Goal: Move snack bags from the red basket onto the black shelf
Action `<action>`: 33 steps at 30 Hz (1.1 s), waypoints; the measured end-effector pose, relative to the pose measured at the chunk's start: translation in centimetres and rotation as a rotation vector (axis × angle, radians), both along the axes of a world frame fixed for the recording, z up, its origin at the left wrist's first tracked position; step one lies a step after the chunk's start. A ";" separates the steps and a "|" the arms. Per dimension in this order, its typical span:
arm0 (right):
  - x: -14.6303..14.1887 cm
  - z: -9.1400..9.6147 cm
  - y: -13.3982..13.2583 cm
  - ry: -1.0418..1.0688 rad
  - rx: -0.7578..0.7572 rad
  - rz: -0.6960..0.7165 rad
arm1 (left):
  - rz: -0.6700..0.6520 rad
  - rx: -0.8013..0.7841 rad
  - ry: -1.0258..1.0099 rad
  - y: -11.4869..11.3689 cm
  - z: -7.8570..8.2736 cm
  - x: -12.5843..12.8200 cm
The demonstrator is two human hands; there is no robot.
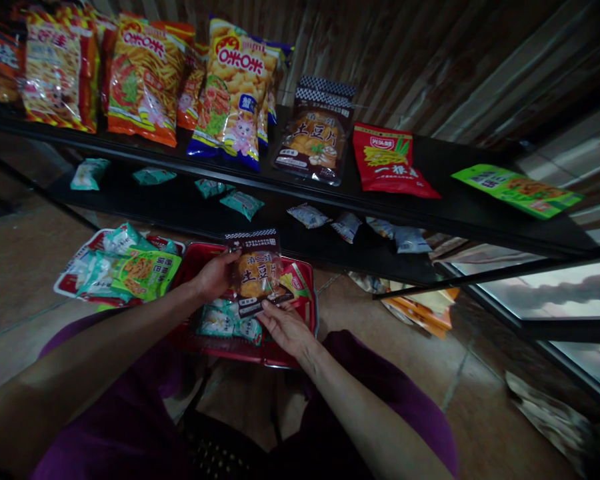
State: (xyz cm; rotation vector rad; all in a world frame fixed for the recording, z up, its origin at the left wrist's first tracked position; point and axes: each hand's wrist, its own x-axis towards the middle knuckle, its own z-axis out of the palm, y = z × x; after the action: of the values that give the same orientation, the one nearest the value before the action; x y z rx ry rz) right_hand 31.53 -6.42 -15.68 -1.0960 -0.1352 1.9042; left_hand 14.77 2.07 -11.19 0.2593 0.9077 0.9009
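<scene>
I hold a dark snack bag with a checkered top in both hands, above a red basket. My left hand grips the bag's left edge with fingers closed on it. My right hand pinches its lower right corner. More snack packets, teal and green, lie in the basket under the bag. A matching dark checkered bag stands on the black upper shelf ahead.
The upper shelf carries orange and yellow snack bags, a red bag and a green bag. Small teal and silver packets lie on the lower shelf. A second tray of green packets sits at left.
</scene>
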 end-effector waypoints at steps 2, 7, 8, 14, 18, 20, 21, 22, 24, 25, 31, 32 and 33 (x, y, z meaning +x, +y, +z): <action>0.0 -0.1 0.1 -0.002 -0.006 -0.005 | -0.032 0.014 -0.031 -0.4 0.2 0.2; 0.3 0.2 0.4 0.023 0.024 -0.031 | -0.088 0.110 -0.058 -1.2 0.8 0.8; 0.3 0.2 0.4 0.037 0.039 -0.026 | -0.068 0.132 -0.053 -1.3 0.8 0.9; -0.3 0.4 0.1 0.000 0.052 0.022 | -0.042 0.149 -0.086 -1.8 0.5 1.4; -0.4 0.3 0.0 -0.111 0.021 0.057 | -0.019 0.125 -0.065 -1.7 0.2 1.3; -0.5 0.2 -0.1 -0.142 0.021 0.081 | 0.001 0.099 -0.050 -1.6 -0.1 1.2; -0.5 0.2 -0.2 -0.151 0.019 0.089 | 0.011 0.088 -0.044 -1.5 -0.2 1.1; -0.6 0.3 -0.3 -0.155 0.015 0.094 | 0.018 0.076 -0.038 -1.4 -0.4 1.1; -0.7 0.3 -0.5 -0.155 0.007 0.097 | 0.026 0.052 -0.029 -1.4 -0.7 0.9; -0.7 0.4 -0.5 -0.155 0.005 0.097 | 0.026 0.041 -0.026 -1.3 -0.9 0.8; -0.3 0.9 -0.2 -0.132 0.007 0.040 | 0.058 0.036 -0.015 -1.0 -1.3 0.2; -0.1 0.9 0.0 -0.130 -0.005 0.007 | 0.081 0.039 -0.015 -0.9 -1.3 0.1; 0.1 0.9 0.2 -0.129 -0.020 -0.033 | 0.100 0.035 -0.017 -0.8 -1.2 0.0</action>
State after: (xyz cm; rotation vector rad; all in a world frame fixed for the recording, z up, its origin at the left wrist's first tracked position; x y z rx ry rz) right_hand 31.58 -6.19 -14.74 -1.2270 -0.1700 1.8094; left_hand 14.78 1.30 -12.43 0.2375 0.8960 1.0104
